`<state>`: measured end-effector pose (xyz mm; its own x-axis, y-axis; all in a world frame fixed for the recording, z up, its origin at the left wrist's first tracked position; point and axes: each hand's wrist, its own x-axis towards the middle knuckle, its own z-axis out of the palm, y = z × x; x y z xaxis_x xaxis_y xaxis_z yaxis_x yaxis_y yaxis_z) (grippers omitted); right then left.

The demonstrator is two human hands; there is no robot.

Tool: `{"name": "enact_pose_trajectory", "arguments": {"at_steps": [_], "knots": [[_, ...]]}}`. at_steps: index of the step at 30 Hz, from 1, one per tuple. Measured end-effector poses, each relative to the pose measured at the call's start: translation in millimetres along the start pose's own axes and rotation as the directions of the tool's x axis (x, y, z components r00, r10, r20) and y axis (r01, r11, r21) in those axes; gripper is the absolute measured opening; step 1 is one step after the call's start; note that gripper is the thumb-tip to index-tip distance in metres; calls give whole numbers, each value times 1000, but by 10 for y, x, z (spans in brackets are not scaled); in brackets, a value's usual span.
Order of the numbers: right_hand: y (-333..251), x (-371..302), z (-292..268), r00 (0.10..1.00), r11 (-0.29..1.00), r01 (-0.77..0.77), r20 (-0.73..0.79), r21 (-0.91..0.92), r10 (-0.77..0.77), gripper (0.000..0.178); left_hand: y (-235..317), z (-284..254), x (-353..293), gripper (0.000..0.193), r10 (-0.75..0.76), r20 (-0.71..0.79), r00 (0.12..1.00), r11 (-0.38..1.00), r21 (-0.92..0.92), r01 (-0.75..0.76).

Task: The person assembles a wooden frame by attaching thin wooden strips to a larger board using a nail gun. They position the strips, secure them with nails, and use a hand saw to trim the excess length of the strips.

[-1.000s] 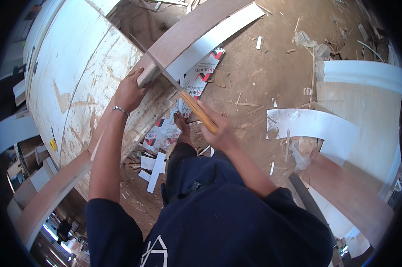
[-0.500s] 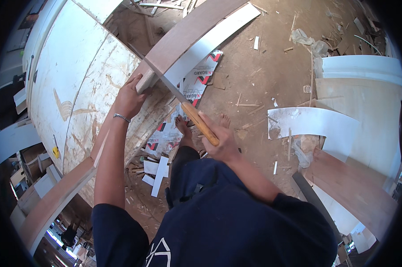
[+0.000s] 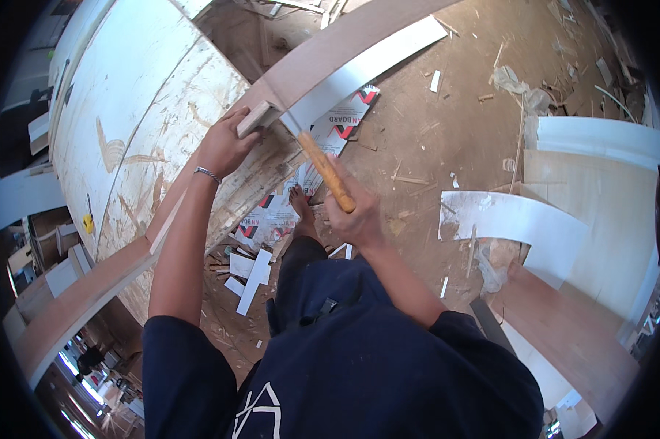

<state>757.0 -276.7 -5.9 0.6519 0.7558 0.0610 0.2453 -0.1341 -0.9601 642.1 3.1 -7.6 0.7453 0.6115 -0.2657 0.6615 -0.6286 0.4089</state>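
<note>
My right hand (image 3: 355,208) is closed round the yellowish wooden handle (image 3: 326,172) of a handsaw. The saw's blade (image 3: 292,123), partly blurred, slants up and left to a long reddish-brown wooden board (image 3: 322,57). My left hand (image 3: 227,146), with a bracelet at its wrist, grips a short pale wooden block (image 3: 257,119) lying across the board, right beside the blade. From lower left to upper right the board runs over a scuffed white worktable (image 3: 176,124). How deep the blade sits in the wood is hidden by blur.
Printed white sheets (image 3: 271,216) and white offcuts (image 3: 253,282) lie on the dirt floor below the table. Curved white panels (image 3: 513,216) and a brown board (image 3: 564,329) rest at the right. A yellow tool (image 3: 88,223) lies on the table's left. Wood scraps litter the floor.
My right hand and the saw have shifted slightly, and the blade is now blurred with less of it showing. My left hand keeps its grip on the block. The whole view has shifted a little.
</note>
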Motion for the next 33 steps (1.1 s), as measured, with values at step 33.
{"name": "enact_pose_trajectory", "arguments": {"at_steps": [33], "knots": [[-1239, 681, 12, 968, 932, -164, 128, -324, 215, 58, -12, -86, -3, 53, -73, -10, 997, 997, -32, 73]]}}
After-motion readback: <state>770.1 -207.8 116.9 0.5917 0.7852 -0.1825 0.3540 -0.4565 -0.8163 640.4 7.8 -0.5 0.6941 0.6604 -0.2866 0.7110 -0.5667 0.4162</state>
